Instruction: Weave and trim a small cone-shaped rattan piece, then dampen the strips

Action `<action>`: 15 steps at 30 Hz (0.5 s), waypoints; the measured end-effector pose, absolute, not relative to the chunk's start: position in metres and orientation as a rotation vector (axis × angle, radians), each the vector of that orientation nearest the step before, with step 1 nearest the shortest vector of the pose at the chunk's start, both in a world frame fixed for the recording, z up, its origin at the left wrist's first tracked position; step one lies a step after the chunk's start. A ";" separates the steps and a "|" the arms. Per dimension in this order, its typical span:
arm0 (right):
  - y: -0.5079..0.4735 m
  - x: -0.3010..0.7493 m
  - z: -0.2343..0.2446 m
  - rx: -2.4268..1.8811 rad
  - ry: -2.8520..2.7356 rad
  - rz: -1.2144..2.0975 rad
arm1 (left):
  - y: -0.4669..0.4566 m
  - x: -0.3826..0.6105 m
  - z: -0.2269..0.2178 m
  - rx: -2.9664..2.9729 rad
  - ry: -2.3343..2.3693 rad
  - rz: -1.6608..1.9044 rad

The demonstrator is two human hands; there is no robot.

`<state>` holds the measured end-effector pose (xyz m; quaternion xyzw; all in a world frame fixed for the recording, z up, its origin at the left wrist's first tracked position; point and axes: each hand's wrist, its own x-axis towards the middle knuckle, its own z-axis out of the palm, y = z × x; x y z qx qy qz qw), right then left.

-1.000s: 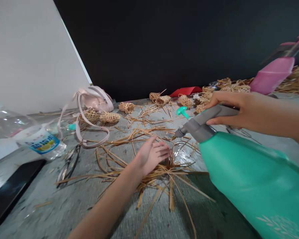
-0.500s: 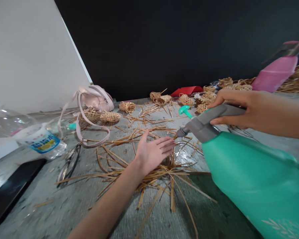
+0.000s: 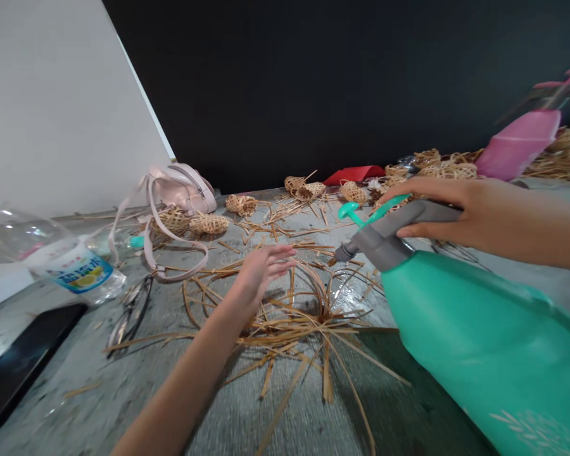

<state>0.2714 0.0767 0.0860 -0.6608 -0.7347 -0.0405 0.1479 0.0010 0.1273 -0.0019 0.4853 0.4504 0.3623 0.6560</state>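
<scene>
My right hand (image 3: 449, 210) grips the grey head of a large teal spray bottle (image 3: 475, 342) that fills the lower right, its nozzle pointing left at a spread of flat bamboo strips (image 3: 294, 320) radiating from a woven centre on the grey table (image 3: 123, 392). Wet patches glisten on the table beside the nozzle. My left hand (image 3: 261, 269) hovers over the left part of the strips, fingers stretched out and slightly blurred, holding nothing.
A pink handbag (image 3: 180, 190) with a looped strap, several small woven baskets (image 3: 209, 223), a plastic water bottle (image 3: 71, 269), glasses (image 3: 130, 310) and a black phone (image 3: 19, 361) lie at left. A pink spray bottle (image 3: 520, 149), a red object (image 3: 354, 173) and more woven pieces sit at the back right.
My left hand lifted off the centre of the strips and moved left and up, fingers opening. The freed strips sprang upward. The right hand keeps its grip on the sprayer.
</scene>
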 end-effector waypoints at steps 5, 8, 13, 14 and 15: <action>0.078 0.272 0.085 -1.826 -2.143 0.016 | 0.132 0.000 -0.015 1.646 1.157 0.713; 0.078 0.269 0.087 -1.822 -2.143 0.026 | 0.120 0.005 -0.024 1.918 1.100 0.569; 0.080 0.268 0.088 -1.792 -2.170 0.020 | 0.102 0.012 -0.028 2.196 0.927 0.287; 0.080 0.268 0.088 -1.788 -2.173 0.015 | 0.100 0.013 -0.027 2.236 0.904 0.252; 0.080 0.269 0.088 -1.787 -2.175 0.013 | 0.098 0.014 -0.025 2.273 0.883 0.223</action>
